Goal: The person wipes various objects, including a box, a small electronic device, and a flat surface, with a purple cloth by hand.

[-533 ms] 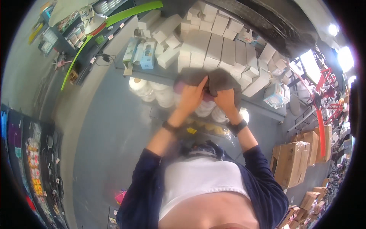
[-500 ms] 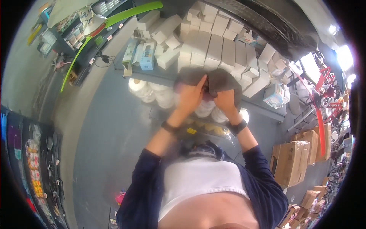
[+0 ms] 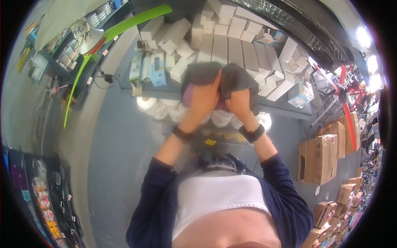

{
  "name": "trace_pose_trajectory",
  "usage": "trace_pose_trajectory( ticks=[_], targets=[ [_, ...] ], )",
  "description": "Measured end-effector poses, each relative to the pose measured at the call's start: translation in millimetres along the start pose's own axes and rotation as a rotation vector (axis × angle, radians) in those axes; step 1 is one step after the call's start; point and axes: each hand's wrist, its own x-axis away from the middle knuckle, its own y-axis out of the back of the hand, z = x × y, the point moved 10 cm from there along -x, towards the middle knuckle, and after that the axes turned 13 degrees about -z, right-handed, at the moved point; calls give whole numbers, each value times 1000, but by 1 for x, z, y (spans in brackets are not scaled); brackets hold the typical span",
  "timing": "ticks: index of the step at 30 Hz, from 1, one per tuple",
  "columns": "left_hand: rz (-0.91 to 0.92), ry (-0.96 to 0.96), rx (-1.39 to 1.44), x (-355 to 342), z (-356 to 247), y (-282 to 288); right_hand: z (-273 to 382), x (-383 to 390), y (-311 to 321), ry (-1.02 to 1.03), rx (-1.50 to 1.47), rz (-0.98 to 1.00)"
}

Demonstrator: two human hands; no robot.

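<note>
In front of my chest, at the edge of a shelf, I hold a dark grey cloth [image 3: 241, 77] with both hands. A purple patch of fabric shows beside my left hand and again between the hands. My left hand [image 3: 205, 98] is closed on the cloth's left part, its index finger stretched upward along the fabric. My right hand [image 3: 238, 101] is curled round the right part, with the fingertips mostly hidden in the folds. What kind of cloth article it is cannot be made out. Dark bands circle both wrists.
White boxes [image 3: 228, 49] crowd the shelf behind the cloth, with a blue-and-white box [image 3: 158, 69] at their left. White rolls [image 3: 149, 106] sit below. Cardboard cartons [image 3: 317, 159] stand on the floor at right. Green fan blades [image 3: 138, 20] reach in at upper left, red blades [image 3: 346, 113] at right.
The view has shifted slightly. Both hands and the cloth sit a little higher in the picture, and more of the purple fabric shows beside my left hand. Both hands keep their hold.
</note>
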Motion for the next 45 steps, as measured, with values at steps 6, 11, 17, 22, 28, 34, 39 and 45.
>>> trace_pose_trajectory(
  ticks=[6,11,17,22,28,34,39,45],
  targets=[
    [-619,-237,16,6,-9,19,1,10,0,27,-67,-144],
    [-77,-23,94,6,-3,-1,19,-2,25,66,-38,-162],
    [-463,-149,77,-19,-15,46,25,-56,22,-152,-2,44],
    [-485,-174,32,-25,-16,54,22,-89,10,191,95,119],
    [-301,-36,150,-26,-9,51,-4,-105,-23,182,162,264],
    [-607,-170,118,-16,-19,56,-27,-121,-46,-150,-95,384],
    [-687,-222,53,-13,-5,57,-2,-93,-10,-119,-187,452],
    [-776,-228,147,-10,-14,55,-8,-96,5,-106,-158,305]
  ],
)
